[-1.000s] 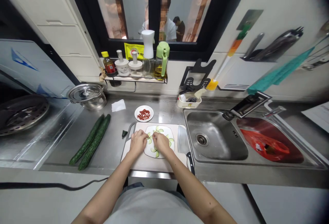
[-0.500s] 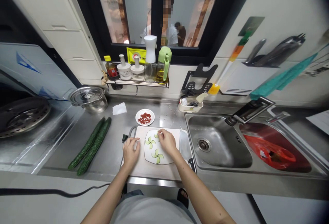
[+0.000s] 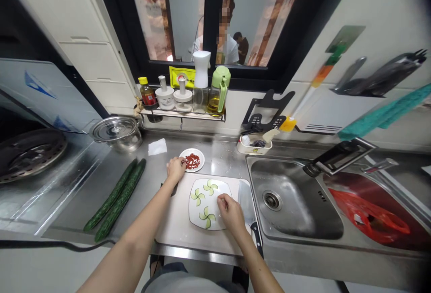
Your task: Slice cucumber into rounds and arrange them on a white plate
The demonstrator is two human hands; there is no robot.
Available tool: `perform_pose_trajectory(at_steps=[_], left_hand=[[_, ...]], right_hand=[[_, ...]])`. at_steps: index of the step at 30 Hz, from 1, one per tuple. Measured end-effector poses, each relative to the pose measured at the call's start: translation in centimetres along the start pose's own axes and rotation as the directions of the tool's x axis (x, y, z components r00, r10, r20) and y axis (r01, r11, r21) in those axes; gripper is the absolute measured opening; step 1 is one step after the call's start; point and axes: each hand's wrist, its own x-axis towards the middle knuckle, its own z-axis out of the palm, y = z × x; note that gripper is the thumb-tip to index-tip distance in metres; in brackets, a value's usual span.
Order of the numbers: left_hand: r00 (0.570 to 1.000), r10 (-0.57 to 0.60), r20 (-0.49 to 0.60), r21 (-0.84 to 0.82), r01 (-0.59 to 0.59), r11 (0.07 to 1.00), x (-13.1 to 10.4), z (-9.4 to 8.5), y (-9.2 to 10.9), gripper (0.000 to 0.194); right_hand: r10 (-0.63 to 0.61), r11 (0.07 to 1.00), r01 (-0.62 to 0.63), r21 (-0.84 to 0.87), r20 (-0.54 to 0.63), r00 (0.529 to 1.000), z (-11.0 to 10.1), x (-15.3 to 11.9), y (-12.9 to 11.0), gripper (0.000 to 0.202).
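Observation:
My left hand [image 3: 176, 168] is at the left rim of a small white plate [image 3: 201, 165] of red dried berries [image 3: 193, 161]. Its fingers are drawn together at the berries; what they pinch is too small to see. Over the right side of a squarish white plate [image 3: 196, 216], my right hand [image 3: 232, 212] is closed in a pinch, its contents hidden. Thin green-edged cucumber slices [image 3: 207, 216] form three pinwheels on this plate. Beneath it lies a pale cutting board [image 3: 178, 237], with a knife [image 3: 247, 205] along its right edge.
Two long cucumbers [image 3: 116, 198] lie on the left of the steel counter, near a lidded pot [image 3: 117, 136] and a white tissue [image 3: 157, 146]. At right is a sink [image 3: 296, 203] with a red bag [image 3: 370, 216]. Seasoning bottles [image 3: 201, 91] line a wall shelf.
My left hand has moved from the board's left side up to the small berry plate. My right hand has shifted right and nearer me, uncovering the upper pinwheel.

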Motion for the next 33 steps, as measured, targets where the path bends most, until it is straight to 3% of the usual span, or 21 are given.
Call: perform_pose_trajectory(at_steps=[8,15,22,26,33], left_hand=[[0.995,0.058,0.083,0.151,-0.07,0.986,3.0,1.1,1.1,0.028],[0.994,0.048,0.093,0.152,-0.062,0.986,3.8,1.7,1.4,0.038],[0.998,0.019,0.064,0.176,-0.03,0.984,3.8,1.8,1.0,0.033],[0.996,0.003,0.094,0.1,-0.012,0.995,3.5,1.3,0.5,0.027],[0.983,0.147,0.107,-0.022,-0.146,0.989,2.4,0.1,-0.3,0.016]], right_hand=[[0.0,0.999,0.001,0.045,-0.03,1.0,-0.8,-0.6,1.0,0.036],[0.018,0.998,-0.015,0.065,-0.038,0.999,-1.1,-0.8,1.0,0.036],[0.017,0.998,-0.014,0.062,-0.045,0.999,-1.1,-0.6,1.3,0.037],[0.01,0.997,-0.007,0.075,-0.039,0.999,-1.1,-0.5,1.4,0.037],[0.006,0.998,-0.004,0.062,-0.032,0.999,-0.9,-0.3,1.2,0.036]])
